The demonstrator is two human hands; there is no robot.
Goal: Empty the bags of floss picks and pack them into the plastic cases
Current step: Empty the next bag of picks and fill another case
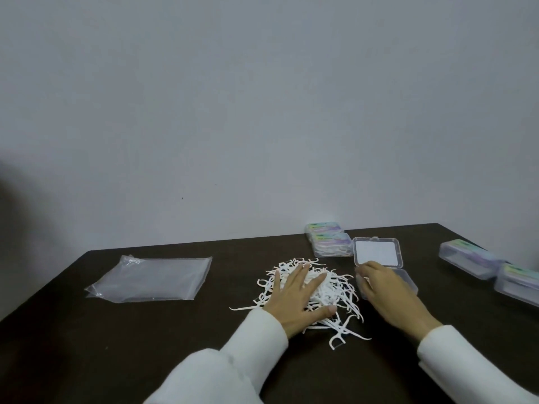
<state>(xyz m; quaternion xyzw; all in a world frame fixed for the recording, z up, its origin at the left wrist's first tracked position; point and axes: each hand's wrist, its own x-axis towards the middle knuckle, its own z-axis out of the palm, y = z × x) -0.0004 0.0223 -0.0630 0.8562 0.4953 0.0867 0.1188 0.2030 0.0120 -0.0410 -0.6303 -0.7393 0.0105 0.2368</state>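
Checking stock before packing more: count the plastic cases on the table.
5: two closed cases by the wall, one open case at the right hand, two closed cases at the right edge, one partly cut off; more may lie outside the view.

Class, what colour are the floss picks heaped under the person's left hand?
White. The floss picks show best in the head view, against the dark brown table.

white floss picks (335,282) heaped beside an open clear case (379,258).

Plain indoor room, prob home or small packing spot: dark wood table (145,339) vs bare grey wall (262,97); no shop/lab gear in view.
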